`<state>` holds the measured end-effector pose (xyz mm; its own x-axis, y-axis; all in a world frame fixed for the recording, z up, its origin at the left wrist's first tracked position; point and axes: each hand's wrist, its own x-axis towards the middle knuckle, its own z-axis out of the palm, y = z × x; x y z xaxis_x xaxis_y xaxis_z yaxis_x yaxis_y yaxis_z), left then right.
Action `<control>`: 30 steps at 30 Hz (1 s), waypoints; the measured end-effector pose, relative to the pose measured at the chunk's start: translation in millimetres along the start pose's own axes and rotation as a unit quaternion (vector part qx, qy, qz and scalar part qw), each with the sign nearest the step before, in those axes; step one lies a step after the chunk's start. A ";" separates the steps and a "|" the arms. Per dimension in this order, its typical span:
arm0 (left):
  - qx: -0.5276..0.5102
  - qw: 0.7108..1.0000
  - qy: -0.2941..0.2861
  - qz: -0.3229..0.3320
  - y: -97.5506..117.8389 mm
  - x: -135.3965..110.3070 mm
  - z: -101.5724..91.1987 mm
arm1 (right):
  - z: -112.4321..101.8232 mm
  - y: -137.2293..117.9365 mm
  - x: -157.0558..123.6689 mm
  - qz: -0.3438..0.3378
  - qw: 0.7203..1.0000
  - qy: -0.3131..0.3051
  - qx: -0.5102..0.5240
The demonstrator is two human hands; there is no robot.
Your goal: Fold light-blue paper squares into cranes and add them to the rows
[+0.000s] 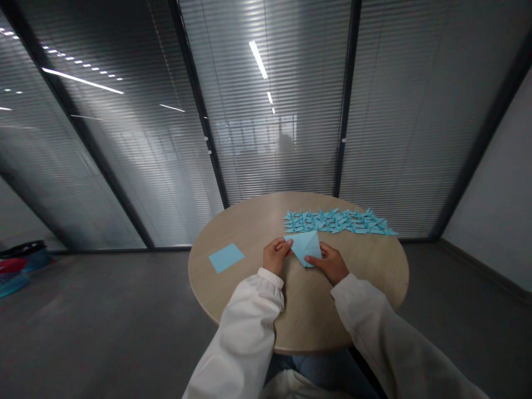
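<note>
The person's 2 bare hands work close together above a round wood-veneer table (366,282). The left hand (275,256) and the right hand (327,263) are both closed on a folded sheet of light-blue origami paper (305,247), gripping it between fingers and thumb: the left at the sheet's left corner, the right along its lower right edge. Folded into a kite-like shape, the sheet sits between the hands near the table's middle; whether it touches the tabletop cannot be told. Just beyond it, many light-blue origami cranes (338,221) lie packed in a band along the far side of the table. Farther left, 1 flat square of light-blue paper (226,258) lies apart from the hands. White sleeves (245,332) cover both forearms. Behind the table stands a glass partition with slatted blinds (274,155).
</note>
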<state>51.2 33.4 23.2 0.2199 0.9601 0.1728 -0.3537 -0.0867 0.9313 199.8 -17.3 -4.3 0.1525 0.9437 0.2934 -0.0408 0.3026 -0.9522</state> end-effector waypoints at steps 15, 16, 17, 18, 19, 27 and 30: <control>-0.033 0.999 0.026 0.002 -3.6 4.6 -4.7 | -2.0 1.1 0.0 0.016 1.000 -0.007 -0.014; -0.033 0.999 0.029 0.001 -3.1 4.3 -4.2 | -2.0 0.9 -0.1 0.015 1.000 -0.008 -0.015; -0.034 0.999 0.032 -0.002 -2.6 3.9 -3.7 | -1.9 0.6 -0.2 0.015 1.000 -0.008 -0.016; -0.035 0.999 0.035 -0.005 -2.2 3.5 -3.2 | -1.7 0.2 -0.3 0.015 1.000 -0.008 -0.017; -0.036 0.999 0.040 -0.009 -1.9 3.1 -2.8 | -1.4 -0.3 -0.6 0.017 1.000 -0.008 -0.017; -0.073 0.996 0.043 -0.037 -3.7 1.8 -5.3 | 0.1 -3.2 -1.4 0.031 0.999 -0.010 -0.015; -0.076 0.996 0.041 -0.030 -3.3 1.6 -5.7 | 0.3 -4.1 -1.4 0.034 0.999 -0.017 -0.013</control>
<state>47.6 36.7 18.6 0.1718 0.9814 0.0853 -0.4765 0.0070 0.8792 199.4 -19.8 -0.8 0.1157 0.9661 0.2309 -0.0248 0.2352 -0.9716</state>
